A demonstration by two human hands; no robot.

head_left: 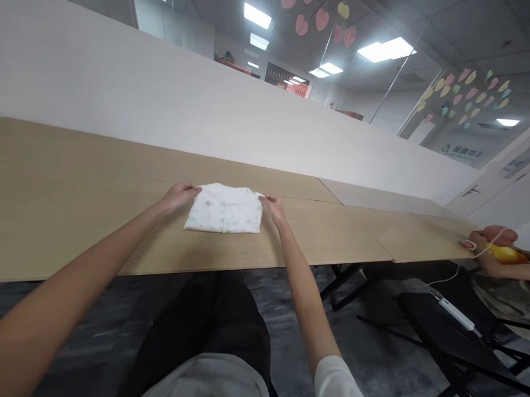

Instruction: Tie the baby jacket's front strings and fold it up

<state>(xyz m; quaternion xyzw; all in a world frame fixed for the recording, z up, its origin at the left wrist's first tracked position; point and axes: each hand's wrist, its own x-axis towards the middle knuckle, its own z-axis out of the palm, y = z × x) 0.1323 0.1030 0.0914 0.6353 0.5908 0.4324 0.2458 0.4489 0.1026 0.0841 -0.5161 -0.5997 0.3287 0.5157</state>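
White printed cloth (225, 210) with a curved neckline lies at or just above the wooden table (342, 239), directly before the wearer; from my remote station I cannot tell whether its lower edge touches the surface. I find the fingers of the left hand (181, 196) pinched on its upper left corner and those of the right hand (272, 208) pinched on its upper right. I judge the folding well advanced, given the compact, straight-bottomed outline; release by both hands is not yet done, and whether further folds remain is unconfirmed.
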